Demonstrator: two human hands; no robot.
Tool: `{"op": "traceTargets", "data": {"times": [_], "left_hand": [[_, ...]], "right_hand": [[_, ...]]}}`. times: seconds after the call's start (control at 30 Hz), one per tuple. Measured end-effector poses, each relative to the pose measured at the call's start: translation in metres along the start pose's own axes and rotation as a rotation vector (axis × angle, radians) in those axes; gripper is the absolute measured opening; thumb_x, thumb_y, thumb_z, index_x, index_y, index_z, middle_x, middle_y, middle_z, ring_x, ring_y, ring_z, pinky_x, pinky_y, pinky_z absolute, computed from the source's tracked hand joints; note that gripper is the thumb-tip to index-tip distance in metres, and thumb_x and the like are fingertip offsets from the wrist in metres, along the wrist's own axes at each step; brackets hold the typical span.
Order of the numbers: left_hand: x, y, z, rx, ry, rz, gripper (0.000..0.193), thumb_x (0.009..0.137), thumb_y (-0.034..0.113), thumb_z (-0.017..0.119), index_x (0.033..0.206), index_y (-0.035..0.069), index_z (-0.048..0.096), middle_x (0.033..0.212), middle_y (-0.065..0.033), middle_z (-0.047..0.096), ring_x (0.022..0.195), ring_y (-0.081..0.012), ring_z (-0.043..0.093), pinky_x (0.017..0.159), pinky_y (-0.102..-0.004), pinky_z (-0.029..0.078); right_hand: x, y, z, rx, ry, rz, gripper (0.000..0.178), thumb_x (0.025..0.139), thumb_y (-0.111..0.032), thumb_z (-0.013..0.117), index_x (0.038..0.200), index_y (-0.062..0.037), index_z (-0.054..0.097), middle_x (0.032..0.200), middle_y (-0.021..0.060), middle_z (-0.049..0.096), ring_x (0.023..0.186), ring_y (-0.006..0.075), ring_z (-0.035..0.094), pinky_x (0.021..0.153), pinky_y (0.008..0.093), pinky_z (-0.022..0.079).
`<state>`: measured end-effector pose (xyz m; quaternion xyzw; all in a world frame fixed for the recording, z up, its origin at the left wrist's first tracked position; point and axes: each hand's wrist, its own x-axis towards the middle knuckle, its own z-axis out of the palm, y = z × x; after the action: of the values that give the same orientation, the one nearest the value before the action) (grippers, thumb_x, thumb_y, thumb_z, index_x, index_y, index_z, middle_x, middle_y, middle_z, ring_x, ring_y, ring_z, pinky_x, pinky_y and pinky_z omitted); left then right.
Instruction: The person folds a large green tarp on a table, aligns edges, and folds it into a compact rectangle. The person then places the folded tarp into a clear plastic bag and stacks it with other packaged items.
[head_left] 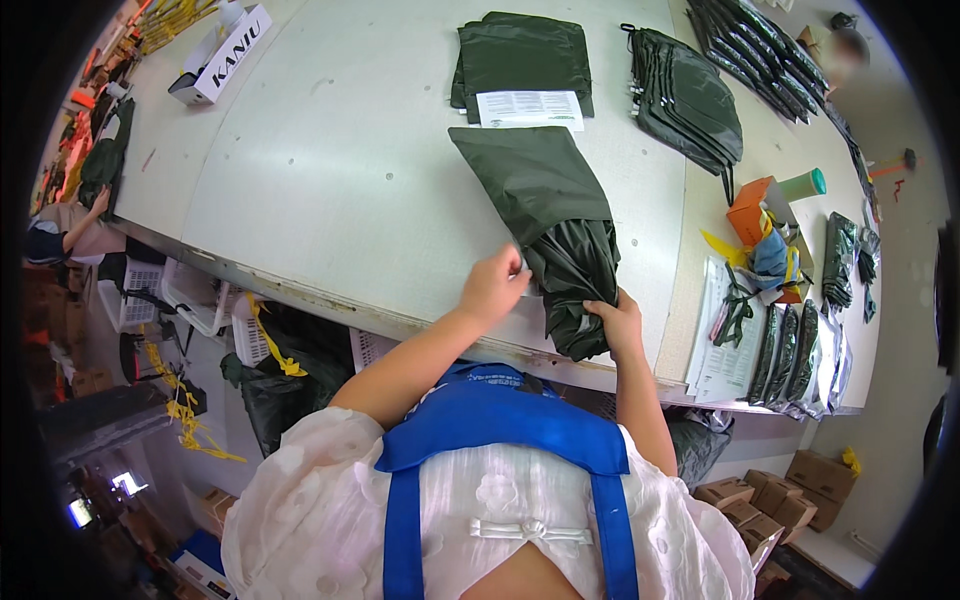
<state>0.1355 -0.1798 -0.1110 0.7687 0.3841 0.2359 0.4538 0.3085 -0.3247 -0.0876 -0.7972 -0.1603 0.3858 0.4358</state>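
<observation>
A dark green fabric bag [560, 190] lies in front of me on the table, its far part flat and its near part gathered in folds toward the table's front edge. My right hand [617, 322] grips the bunched near end, the thumb on top of the fabric. My left hand [495, 287] is closed beside the bag's left side, fingertips pressed together near the folds; what they pinch, if anything, is hidden. Just beyond the bag lie a pile of flat dark green fabric pieces [525, 55] and a white printed sheet [530, 110].
A stack of dark green pouches with cords [685, 100] sits at the far right. Nearer stand an orange box [755, 210] and plastic-wrapped dark packs [790, 355] beside printed papers [722, 345]. A white holder [225, 60] is far left. Baskets [195, 295] hang below the table's edge; a co-worker's hand [101, 202] handles dark fabric.
</observation>
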Motion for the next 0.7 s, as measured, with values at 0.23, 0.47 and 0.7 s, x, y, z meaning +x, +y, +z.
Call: {"op": "traceTargets", "data": {"times": [0.23, 0.47, 0.7], "left_hand": [[0.049, 0.039, -0.029, 0.504, 0.117, 0.463, 0.018, 0.075, 0.010, 0.067, 0.091, 0.006, 0.059, 0.090, -0.0073, 0.055, 0.087, -0.0288, 0.054, 0.073, -0.0393, 0.047], [0.016, 0.067, -0.001, 0.373, -0.112, 0.743, 0.005, 0.076, 0.008, 0.057, 0.081, 0.008, 0.058, 0.079, -0.0064, 0.052, 0.074, -0.0252, 0.055, 0.065, -0.0381, 0.046], [-0.006, 0.009, -0.040, 0.133, 0.056, 0.532, 0.085, 0.066, 0.002, 0.067, 0.141, 0.006, 0.028, 0.131, -0.0197, 0.045, 0.115, -0.0367, 0.049, 0.100, -0.0432, 0.038]], "right_hand": [[-0.020, -0.027, 0.012, -0.290, -0.031, -0.126, 0.057, 0.068, -0.016, 0.070, 0.123, -0.0055, 0.058, 0.096, 0.0202, 0.068, 0.091, 0.0322, 0.066, 0.082, 0.0366, 0.050], [-0.016, -0.022, 0.014, -0.165, -0.073, -0.158, 0.061, 0.067, -0.011, 0.071, 0.125, -0.0016, 0.055, 0.094, 0.0176, 0.069, 0.084, 0.0216, 0.066, 0.080, 0.0315, 0.050], [-0.019, -0.023, -0.014, 0.713, -0.172, 0.099, 0.029, 0.075, -0.008, 0.064, 0.100, 0.0056, 0.061, 0.086, 0.0126, 0.066, 0.075, 0.0214, 0.065, 0.071, 0.0329, 0.053]]}}
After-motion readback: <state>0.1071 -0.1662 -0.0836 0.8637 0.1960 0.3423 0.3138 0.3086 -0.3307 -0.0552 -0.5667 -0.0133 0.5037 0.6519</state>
